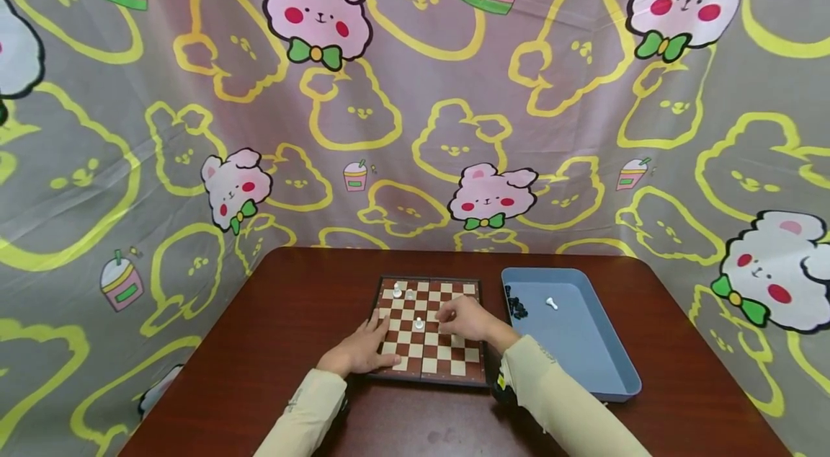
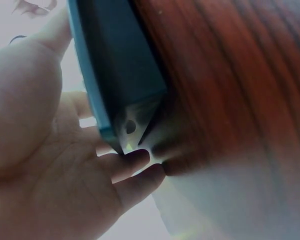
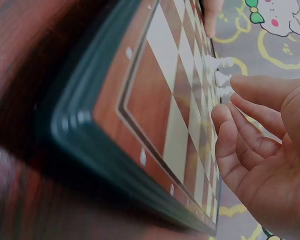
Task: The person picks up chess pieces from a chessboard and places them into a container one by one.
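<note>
The chessboard [image 1: 441,365] lies flat on the tabletop [image 1: 292,313]. Near its middle stands a white piece [image 1: 419,324]; two more white pieces [image 1: 397,291] stand close together toward 11 o'clock. Between 8 and 9 o'clock the left hand [image 1: 363,347] rests on the board's edge, fingers spread. Toward 2 o'clock the right hand [image 1: 468,318] is over the board, fingers bent; whether they pinch anything I cannot tell. At 3 o'clock a blue-grey tray [image 1: 570,352] holds black pieces [image 1: 518,308] along its 9 o'clock wall and a fallen white chessman [image 1: 551,303].
</note>
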Demonstrator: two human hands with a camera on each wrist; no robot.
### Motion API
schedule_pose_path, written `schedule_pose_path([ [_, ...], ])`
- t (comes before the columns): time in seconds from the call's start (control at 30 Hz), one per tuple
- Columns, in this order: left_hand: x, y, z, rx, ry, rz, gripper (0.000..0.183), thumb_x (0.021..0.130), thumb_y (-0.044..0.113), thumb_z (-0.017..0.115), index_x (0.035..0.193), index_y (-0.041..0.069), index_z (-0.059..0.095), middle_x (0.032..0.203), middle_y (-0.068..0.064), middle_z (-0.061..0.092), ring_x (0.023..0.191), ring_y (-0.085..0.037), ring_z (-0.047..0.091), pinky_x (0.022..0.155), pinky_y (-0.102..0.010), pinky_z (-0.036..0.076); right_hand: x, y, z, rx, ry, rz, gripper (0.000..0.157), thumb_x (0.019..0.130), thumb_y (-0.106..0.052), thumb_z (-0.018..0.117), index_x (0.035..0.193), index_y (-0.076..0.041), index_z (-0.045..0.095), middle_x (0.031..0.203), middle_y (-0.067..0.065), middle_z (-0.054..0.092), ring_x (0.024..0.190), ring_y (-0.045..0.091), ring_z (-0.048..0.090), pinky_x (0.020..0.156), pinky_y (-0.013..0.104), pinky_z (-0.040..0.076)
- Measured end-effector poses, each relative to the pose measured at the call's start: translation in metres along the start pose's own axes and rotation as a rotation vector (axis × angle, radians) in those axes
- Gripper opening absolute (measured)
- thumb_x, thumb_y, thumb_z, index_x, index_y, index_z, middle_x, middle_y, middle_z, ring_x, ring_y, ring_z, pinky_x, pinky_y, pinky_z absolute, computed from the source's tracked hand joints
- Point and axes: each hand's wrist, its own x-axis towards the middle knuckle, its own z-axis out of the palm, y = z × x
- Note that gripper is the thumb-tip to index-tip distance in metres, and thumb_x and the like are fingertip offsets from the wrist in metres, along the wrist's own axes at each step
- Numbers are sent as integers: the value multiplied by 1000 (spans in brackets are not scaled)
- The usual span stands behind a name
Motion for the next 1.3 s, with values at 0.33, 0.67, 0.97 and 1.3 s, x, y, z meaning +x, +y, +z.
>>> schedule_pose_path([
  [0.33,1,-1,0,2,-1,-5,89,86,53,63,148,-1,28,153,-27,11,136,-44,20,101,-53,32,8,-6,12,-26,13,4,23,87,-13,70,108,-5,69,99,3,67,86,16,63,71,32,51],
  [0.67,3,-2,2,23,6,3,89,86,53,62,147,-1,28,152,-28,12,136,-44,21,101,-52,33,17,-15,22,-3,35,1,23,86,-10,70,107,-4,68,98,4,66,91,20,62,74,35,50],
  [0.97,3,-2,2,31,4,5,90,86,54,62,148,-1,27,152,-28,11,137,-44,20,102,-51,32,25,-13,29,-33,45,-35,20,83,-9,73,103,-6,70,93,1,67,88,18,62,75,34,50],
  [1.3,2,-2,1,27,7,3,89,86,54,62,148,-1,27,153,-27,11,137,-43,20,102,-51,32,26,-14,33,-76,50,-65,7,85,-11,71,91,-10,73,84,-4,62,76,8,57,66,27,48],
])
